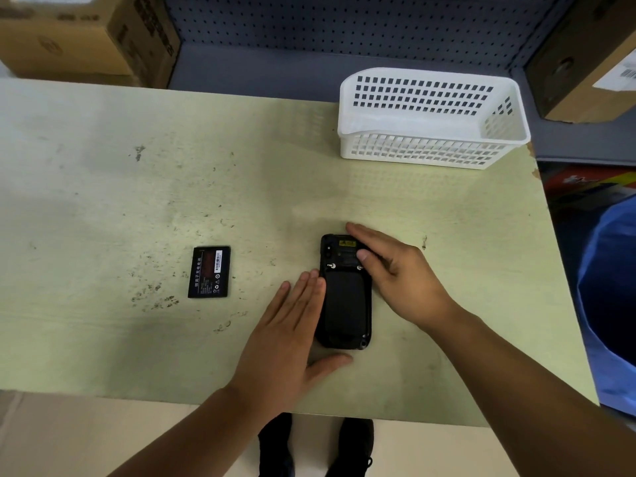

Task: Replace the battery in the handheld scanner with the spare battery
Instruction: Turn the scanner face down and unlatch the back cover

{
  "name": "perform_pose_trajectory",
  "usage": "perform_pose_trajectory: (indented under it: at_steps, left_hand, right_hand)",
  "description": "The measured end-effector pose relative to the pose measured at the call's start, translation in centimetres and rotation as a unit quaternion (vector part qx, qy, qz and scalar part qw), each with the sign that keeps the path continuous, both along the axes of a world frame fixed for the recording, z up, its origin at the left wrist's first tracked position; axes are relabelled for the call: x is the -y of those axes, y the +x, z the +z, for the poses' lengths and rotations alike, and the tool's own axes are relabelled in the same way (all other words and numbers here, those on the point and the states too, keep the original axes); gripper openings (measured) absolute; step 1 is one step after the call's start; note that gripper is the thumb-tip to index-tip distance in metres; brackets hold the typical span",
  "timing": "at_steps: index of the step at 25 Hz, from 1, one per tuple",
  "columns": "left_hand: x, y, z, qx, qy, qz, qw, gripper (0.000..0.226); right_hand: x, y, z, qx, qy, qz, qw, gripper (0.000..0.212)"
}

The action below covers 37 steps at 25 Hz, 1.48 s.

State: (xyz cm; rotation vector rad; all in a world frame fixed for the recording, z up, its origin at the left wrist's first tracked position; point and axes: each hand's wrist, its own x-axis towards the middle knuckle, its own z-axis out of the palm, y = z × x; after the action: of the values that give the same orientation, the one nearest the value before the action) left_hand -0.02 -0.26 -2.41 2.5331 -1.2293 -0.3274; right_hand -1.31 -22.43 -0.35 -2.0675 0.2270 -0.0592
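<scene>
The black handheld scanner (pixel 346 297) lies face down on the pale green table (pixel 137 201), its back cover on and its top end pointing away from me. My left hand (pixel 292 325) rests flat against its left side, fingers straight, thumb curled under its near end. My right hand (pixel 395 270) lies over the scanner's upper right corner, fingers spread and the thumb pressing near the top of the back cover. Well to the left, a flat black battery (pixel 209 272) with a printed label lies alone on the table, touched by neither hand.
A white perforated plastic basket (pixel 433 118) stands at the table's far right, nothing visible in it. Cardboard boxes (pixel 86 36) sit behind the table at left and right. A blue bin (pixel 609 304) stands off the right edge. My shoes (pixel 316 445) show below the near edge.
</scene>
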Motion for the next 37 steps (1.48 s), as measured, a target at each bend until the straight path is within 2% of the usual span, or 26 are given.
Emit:
perform_pose_trajectory:
  at_steps: [2, 5, 9, 18, 22, 26, 37]
  left_hand:
    - [-0.3, 1.9, 1.3, -0.03, -0.015, -0.009, 0.999, 0.109]
    - [0.4, 7.3, 2.8, -0.026, -0.021, -0.017, 0.999, 0.093]
    - [2.8, 12.0, 2.5, 0.003, 0.052, -0.108, 0.993, 0.078]
    - [3.5, 13.2, 1.3, -0.02, 0.012, -0.147, 0.989, 0.073]
    - [3.8, 12.6, 1.6, 0.041, 0.012, -0.143, 0.989, 0.068]
    - [4.2, 11.8, 1.4, 0.102, 0.003, -0.123, 0.987, 0.062]
    - [4.4, 12.2, 1.4, 0.065, -0.016, -0.098, 0.993, 0.061]
  right_hand:
    - [1.3, -0.7, 0.9, -0.022, -0.031, 0.023, 0.999, 0.051]
    - [2.8, -1.4, 0.9, -0.041, -0.137, 0.084, 0.986, 0.059]
    - [2.8, -1.3, 0.2, -0.044, -0.174, 0.115, 0.977, 0.062]
    - [2.7, -1.0, -0.6, 0.006, -0.183, 0.065, 0.981, 0.051]
    - [2.4, -0.7, -0.5, 0.03, -0.23, 0.043, 0.972, 0.047]
    - [2.2, -0.4, -0.6, 0.067, -0.322, 0.053, 0.943, 0.04]
    - [1.7, -0.1, 0.3, 0.046, -0.357, 0.021, 0.933, 0.035]
